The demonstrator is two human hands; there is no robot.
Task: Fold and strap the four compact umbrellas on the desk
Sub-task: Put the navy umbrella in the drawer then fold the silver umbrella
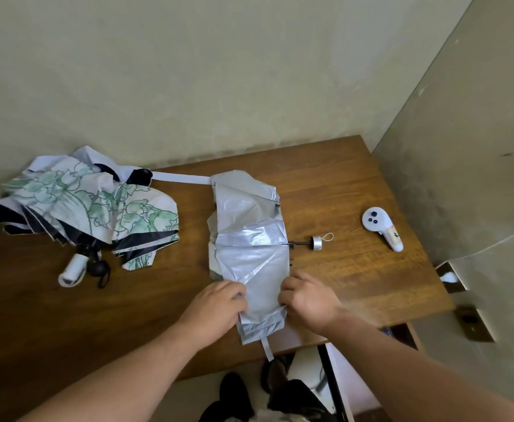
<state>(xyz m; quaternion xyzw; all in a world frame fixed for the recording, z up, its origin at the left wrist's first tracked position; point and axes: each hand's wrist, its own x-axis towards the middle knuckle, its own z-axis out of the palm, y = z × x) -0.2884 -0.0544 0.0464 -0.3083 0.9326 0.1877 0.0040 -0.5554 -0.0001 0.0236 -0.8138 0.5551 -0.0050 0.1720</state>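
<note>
Head view: the silver umbrella (249,242) lies flat in the middle of the counter (356,269), canopy spread lengthwise toward me, its shaft and silver handle (317,242) sticking out to the right. My left hand (216,306) and right hand (307,300) sit on either side of the near end, fingers curled in and pinching the fabric edges to gather the pleats. The strap (267,348) hangs off the near counter edge.

My worry is that the slick fabric may slip from my pinch and the pleats fan out again, since the far half is loose and creased. Pulling unevenly could, I judge, twist a rib or skew the fold so the strap no longer reaches round. The dangling strap could also snag on the edge.

Counting: I see one silver umbrella in hand and a heap of floral umbrellas (85,208) at the left, still unfolded. Two handles show there, one white (72,271), one black (98,267), so at least two; I cannot tell if a fourth hides beneath. One white controller (382,228) lies well apart at the right.
</note>
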